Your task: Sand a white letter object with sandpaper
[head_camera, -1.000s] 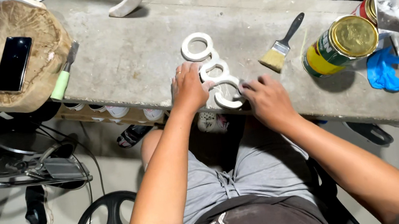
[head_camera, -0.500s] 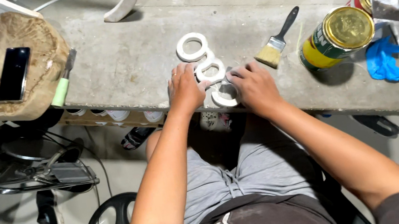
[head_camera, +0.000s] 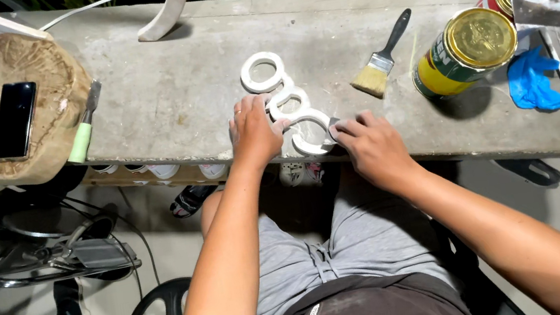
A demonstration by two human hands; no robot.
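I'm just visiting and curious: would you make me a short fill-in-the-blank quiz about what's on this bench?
1. Both hands rest on a white piece made of ____ joined rings.
2. The paintbrush lies between the white piece and a yellow ____.
3. A dark phone lies on a round ____ block.
4. The crumpled glove beside the tin is ____.

Missing words: three; tin; wooden; blue

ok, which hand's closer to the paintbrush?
Right. The right hand lies just below-left of the paintbrush; the left hand sits farther left, beyond the white rings.
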